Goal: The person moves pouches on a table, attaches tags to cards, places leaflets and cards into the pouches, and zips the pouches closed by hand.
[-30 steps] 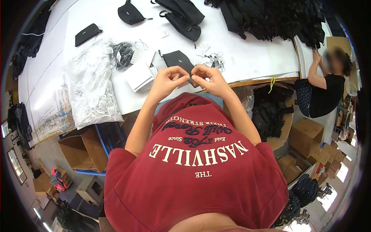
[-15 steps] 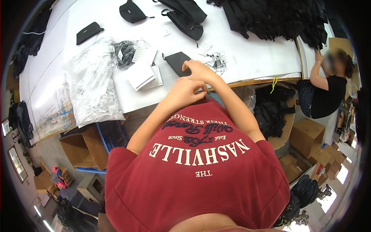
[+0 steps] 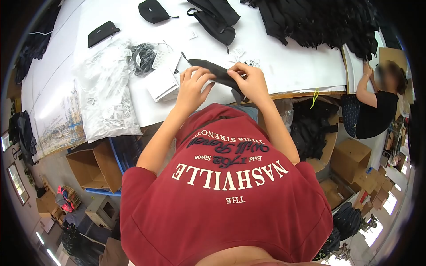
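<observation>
A black pouch [image 3: 218,71] with a zip pull at its far left end is tilted over the table's front edge. My right hand [image 3: 249,82] pinches it near its right end between thumb and fingers. My left hand [image 3: 194,88] is at the pouch's near left side, fingers spread and slightly curled, fingertips at the fabric, thumb apart. Left of my left hand lie white cards [image 3: 160,84], a coil of black cords [image 3: 144,57] and a clear plastic bag of labels [image 3: 106,95]. Small white tags [image 3: 237,52] lie beyond my right hand.
Farther back on the white table [image 3: 284,66] are a small black pouch [image 3: 103,33], another black pouch [image 3: 153,12], larger black bags [image 3: 217,20] and a black pile [image 3: 310,22]. A co-worker [image 3: 377,106] is at the right. Cardboard boxes [image 3: 91,166] stand below the table.
The pouch has been raised and tilted from lying flat. My left hand has moved forward and left to its side, fingers unfolding; my right hand has shifted right and grips the pouch.
</observation>
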`<control>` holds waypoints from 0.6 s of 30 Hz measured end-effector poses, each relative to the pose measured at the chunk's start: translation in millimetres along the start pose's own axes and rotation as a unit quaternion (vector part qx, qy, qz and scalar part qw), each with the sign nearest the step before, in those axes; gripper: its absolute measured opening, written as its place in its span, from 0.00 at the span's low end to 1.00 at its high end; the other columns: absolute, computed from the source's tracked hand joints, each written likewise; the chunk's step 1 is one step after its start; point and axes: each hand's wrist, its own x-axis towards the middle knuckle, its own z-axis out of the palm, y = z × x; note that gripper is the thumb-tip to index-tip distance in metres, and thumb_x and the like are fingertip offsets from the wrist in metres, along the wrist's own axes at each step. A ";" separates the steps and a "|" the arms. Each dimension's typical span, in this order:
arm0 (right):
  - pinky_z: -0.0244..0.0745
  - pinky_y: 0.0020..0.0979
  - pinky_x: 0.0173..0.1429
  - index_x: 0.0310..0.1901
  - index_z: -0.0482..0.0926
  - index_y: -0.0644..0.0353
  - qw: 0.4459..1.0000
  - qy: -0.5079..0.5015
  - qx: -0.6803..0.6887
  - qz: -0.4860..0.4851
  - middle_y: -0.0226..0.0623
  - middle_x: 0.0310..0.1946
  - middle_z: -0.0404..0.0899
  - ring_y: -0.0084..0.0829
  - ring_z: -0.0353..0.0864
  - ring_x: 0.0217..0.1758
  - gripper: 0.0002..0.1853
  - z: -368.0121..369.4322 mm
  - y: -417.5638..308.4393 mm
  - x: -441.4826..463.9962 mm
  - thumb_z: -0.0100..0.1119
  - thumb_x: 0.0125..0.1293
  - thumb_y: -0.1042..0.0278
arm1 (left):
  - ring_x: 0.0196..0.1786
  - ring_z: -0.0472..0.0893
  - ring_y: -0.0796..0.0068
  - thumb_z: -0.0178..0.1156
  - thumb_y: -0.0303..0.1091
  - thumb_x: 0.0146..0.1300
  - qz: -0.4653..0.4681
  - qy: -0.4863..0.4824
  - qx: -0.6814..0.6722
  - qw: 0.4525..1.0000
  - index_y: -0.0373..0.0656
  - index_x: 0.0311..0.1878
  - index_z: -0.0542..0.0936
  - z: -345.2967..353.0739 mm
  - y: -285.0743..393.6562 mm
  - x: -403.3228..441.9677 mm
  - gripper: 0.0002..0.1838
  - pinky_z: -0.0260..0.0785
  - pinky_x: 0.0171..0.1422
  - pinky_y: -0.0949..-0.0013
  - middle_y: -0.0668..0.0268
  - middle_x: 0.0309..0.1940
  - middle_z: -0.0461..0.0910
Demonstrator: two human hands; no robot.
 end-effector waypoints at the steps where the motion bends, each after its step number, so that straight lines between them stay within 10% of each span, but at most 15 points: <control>1: 0.74 0.32 0.36 0.34 0.82 0.58 1.000 0.009 0.014 0.018 0.37 0.29 0.83 0.36 0.83 0.31 0.08 -4.8 -8.0 -2.9 0.61 0.60 0.63 | 0.54 0.72 0.65 0.67 0.29 0.49 0.006 0.001 -0.004 1.000 0.47 0.41 0.80 -1.4 -0.7 -1.4 0.14 0.59 0.58 0.62 0.72 0.46 0.78; 15: 0.74 0.27 0.38 0.37 0.81 0.61 0.998 -0.011 0.044 -0.044 0.35 0.31 0.83 0.29 0.82 0.32 0.10 -19.5 -44.5 -20.3 0.59 0.64 0.62 | 0.38 0.78 0.63 0.66 0.23 0.42 0.104 0.057 -0.070 0.991 0.42 0.36 0.79 -27.6 8.1 9.4 0.14 0.68 0.45 0.64 0.66 0.31 0.79; 18: 0.73 0.26 0.48 0.45 0.79 0.62 0.961 -0.064 0.268 0.031 0.33 0.40 0.82 0.25 0.80 0.43 0.13 -26.6 -23.0 -18.0 0.55 0.68 0.61 | 0.37 0.78 0.62 0.67 0.24 0.45 0.067 0.041 -0.095 0.992 0.40 0.35 0.79 -34.0 9.9 8.7 0.11 0.68 0.43 0.64 0.63 0.30 0.79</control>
